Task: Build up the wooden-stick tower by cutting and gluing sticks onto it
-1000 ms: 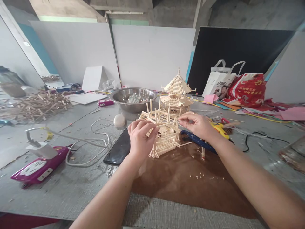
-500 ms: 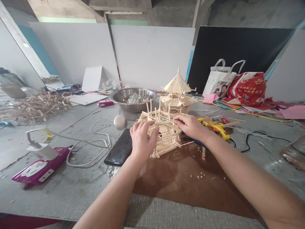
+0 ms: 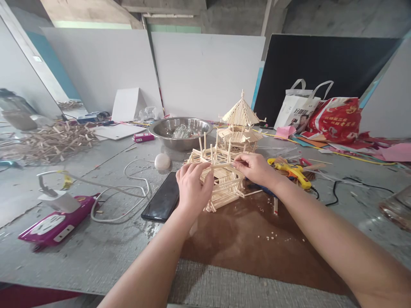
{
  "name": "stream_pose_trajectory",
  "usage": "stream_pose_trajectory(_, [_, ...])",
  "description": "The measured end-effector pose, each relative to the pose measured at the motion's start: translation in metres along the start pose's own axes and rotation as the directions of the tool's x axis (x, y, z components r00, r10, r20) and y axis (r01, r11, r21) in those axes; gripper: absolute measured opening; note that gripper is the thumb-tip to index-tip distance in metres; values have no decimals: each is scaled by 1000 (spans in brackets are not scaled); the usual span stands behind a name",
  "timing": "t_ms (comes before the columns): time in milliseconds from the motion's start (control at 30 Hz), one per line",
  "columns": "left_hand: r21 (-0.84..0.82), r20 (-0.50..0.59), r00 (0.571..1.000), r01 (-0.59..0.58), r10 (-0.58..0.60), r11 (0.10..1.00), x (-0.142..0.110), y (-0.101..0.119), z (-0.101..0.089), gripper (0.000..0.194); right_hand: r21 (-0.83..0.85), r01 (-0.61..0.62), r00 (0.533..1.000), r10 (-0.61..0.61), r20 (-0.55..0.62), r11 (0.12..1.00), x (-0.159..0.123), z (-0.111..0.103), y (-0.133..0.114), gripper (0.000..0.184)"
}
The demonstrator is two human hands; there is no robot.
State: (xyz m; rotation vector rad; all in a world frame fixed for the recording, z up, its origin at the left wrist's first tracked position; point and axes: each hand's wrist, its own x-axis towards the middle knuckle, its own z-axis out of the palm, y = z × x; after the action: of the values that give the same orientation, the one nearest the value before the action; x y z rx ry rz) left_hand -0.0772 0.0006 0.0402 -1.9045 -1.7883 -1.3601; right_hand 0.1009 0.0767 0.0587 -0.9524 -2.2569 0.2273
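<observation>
A model pavilion of thin wooden sticks (image 3: 223, 192) stands on a brown mat (image 3: 257, 252), with a pointed tower roof (image 3: 241, 113) at its back. Across its near part lies a thin wooden stick (image 3: 222, 165), level, between my two hands. My left hand (image 3: 194, 186) pinches the stick's left end, its fingertips partly hidden behind the hand. My right hand (image 3: 253, 169) pinches the right end between thumb and forefinger. Several short sticks rise upright just behind the held one.
Left of the model lie a black phone (image 3: 160, 199), a white cable and a purple power strip (image 3: 58, 224). A steel basin (image 3: 180, 132) stands behind. On the right are a yellow glue gun (image 3: 295, 173), a glass jar (image 3: 396, 209) and a red bag (image 3: 337, 119).
Both hands stay almost where they were, still at the stick's ends. The whole view has shifted very slightly.
</observation>
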Motion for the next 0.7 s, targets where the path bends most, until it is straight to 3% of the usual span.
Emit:
stream_pose_trajectory(267, [8,-10,1000,-16,16,1000,-1,-1,0,20,27,-51,999,51,3,998,1,1,-2,21])
stream_pose_trajectory(700, [28,-33,997,-62,63,998,-1,-1,1,20,18,73,997,-74,30,997,2,0,-1,13])
